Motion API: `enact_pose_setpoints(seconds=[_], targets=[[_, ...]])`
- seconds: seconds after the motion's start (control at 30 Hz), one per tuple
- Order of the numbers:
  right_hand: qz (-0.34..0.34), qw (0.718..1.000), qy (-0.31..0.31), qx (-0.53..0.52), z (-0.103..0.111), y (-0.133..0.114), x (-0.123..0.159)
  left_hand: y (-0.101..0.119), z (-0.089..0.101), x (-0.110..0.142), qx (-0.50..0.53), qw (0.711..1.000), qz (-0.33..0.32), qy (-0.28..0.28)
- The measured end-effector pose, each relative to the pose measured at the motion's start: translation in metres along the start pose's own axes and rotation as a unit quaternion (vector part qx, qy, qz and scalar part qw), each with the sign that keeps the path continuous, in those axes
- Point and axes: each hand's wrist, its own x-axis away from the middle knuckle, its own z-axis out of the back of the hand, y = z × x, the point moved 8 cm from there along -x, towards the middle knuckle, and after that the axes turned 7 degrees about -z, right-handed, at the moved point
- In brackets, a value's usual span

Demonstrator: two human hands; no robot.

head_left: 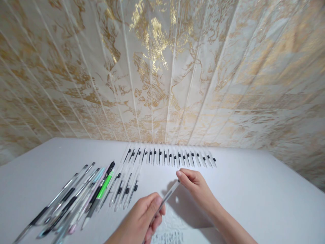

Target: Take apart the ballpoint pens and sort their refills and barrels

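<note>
Gold-on-white patterned sheeting [152, 88], crossed by pale seams, stands behind a white table [254, 189]. At the far left of the table lies a loose pile of pens [68, 196], all slanting the same way, their upper ends toward the back right. They overlap and blur, so I can only say roughly ten; clear, grey and black barrels make up most of it, with touches of pale blue and pink. One bright green pen [105, 184] shows near the right edge of the pile, just beside a black-topped one.

Next come about four slim clear pieces [127, 190] in a short row, each with a thin dark line and a small black part. Behind them, running on to the right, is a longer row of similar clear pieces [170, 158], about eighteen by count, side by side. Whether the dark lines sit inside the clear parts is too small to tell.

At the lower middle, the left hand [146, 215] has its fingers curled round a clear pen [170, 193], held up at a slant between both hands. Below it lies a pale crinkled sheet [175, 224] bearing grey lettering, too blurred to read. Further right, the right hand [194, 183] pinches the pen's dark upper end between thumb and fingers.
</note>
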Motion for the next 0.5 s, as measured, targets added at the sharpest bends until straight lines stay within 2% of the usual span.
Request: enact_pose_setpoints(seconds=[0.17, 0.27, 0.5], targets=[[-0.007, 1.000, 0.002, 0.011, 0.002, 0.002, -0.002, 0.007, 0.002, 0.000, -0.036, 0.999, -0.026, 0.006], [-0.004, 1.000, 0.000, 0.008, 0.002, 0.000, -0.002, 0.005, 0.000, 0.001, -0.066, 0.998, -0.009, -0.004], [0.044, 0.998, -0.013, -0.032, 0.009, -0.016, 0.000, 0.010, -0.005, 0.004, -0.008, 1.000, 0.011, -0.009]])
